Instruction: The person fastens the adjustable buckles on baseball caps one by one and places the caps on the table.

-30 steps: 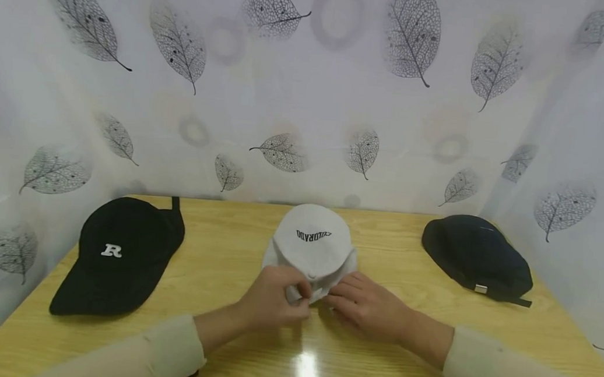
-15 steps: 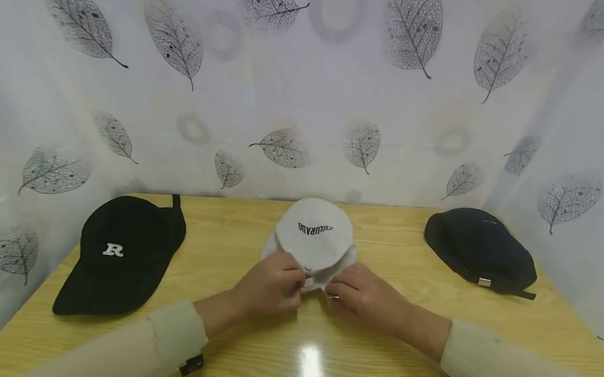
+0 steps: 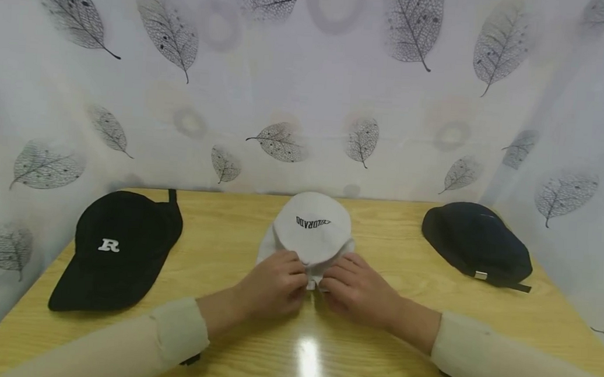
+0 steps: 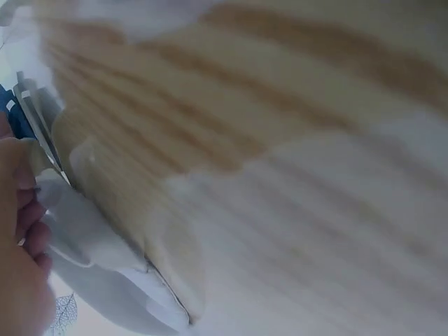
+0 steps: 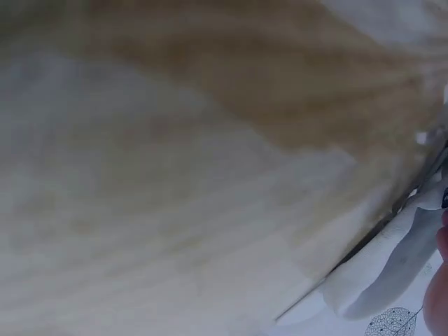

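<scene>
A pale grey cap (image 3: 312,224) sits mid-table towards the back, its black COLORADO lettering upside down in the head view. My left hand (image 3: 273,283) holds the left side of its near edge with curled fingers. On the other side of that edge, my right hand (image 3: 362,291) grips the fabric. A short piece of the cap's back strap shows in the narrow gap between the hands; the fingertips are largely hidden. In the left wrist view the fingers (image 4: 31,224) lie against the grey fabric, while the right wrist view catches only a sliver of hand.
To the left lies a black cap (image 3: 124,246) with a white R, brim towards the near left. A dark navy cap (image 3: 477,244) with a small metal buckle lies at the right. Behind the wooden table (image 3: 226,218) hangs a leaf-print curtain (image 3: 309,84).
My left hand has come down from a raised pinch near the strap to a hold on the cap's near edge. My right hand keeps its place there. The head view has shifted slightly.
</scene>
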Action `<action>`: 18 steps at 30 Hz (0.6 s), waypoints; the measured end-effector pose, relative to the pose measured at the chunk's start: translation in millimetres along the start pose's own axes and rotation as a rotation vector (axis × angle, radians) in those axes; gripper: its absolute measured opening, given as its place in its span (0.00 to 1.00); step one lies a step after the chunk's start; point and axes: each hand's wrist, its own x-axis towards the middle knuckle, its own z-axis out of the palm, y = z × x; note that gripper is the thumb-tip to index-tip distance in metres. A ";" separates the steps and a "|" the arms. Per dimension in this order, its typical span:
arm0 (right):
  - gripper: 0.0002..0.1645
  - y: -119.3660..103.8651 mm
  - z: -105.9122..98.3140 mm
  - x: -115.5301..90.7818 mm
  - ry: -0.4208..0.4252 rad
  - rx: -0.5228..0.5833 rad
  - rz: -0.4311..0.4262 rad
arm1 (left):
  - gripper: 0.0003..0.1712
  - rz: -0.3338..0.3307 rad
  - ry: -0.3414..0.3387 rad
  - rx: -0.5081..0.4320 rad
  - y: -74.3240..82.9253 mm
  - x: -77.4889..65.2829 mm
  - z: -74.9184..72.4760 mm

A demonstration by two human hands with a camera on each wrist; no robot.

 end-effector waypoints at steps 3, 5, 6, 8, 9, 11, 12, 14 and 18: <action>0.13 2.2 2.9 1.0 0.036 0.054 0.023 | 0.02 -0.075 -0.004 -0.073 -3.0 -1.3 0.1; 0.13 2.8 4.5 0.1 0.053 0.092 0.066 | 0.02 -0.104 -0.015 -0.101 -4.8 -1.5 -0.4; 0.13 2.7 5.1 -0.4 0.058 0.115 0.101 | 0.02 -0.102 -0.020 -0.099 -5.6 -1.3 -0.9; 0.13 1.8 6.0 -0.8 0.061 0.158 0.195 | 0.03 -0.080 -0.023 -0.079 -7.8 -1.1 -1.1; 0.12 1.1 6.6 -0.7 0.059 0.179 0.248 | 0.04 -0.062 -0.020 -0.065 -8.8 -1.1 -1.2; 0.11 -0.3 8.0 -0.2 0.058 0.218 0.351 | 0.06 -0.028 -0.010 -0.037 -10.0 -1.3 -1.7; 0.11 -0.7 8.5 0.3 0.059 0.228 0.394 | 0.06 -0.014 -0.004 -0.024 -10.5 -1.3 -1.9; 0.10 -0.2 9.7 1.5 0.062 0.226 0.424 | 0.05 -0.003 0.001 -0.009 -11.0 -1.6 -2.3; 0.11 5.8 10.1 3.0 0.070 0.161 0.253 | 0.03 -0.005 -0.008 -0.002 -11.8 -1.0 -2.4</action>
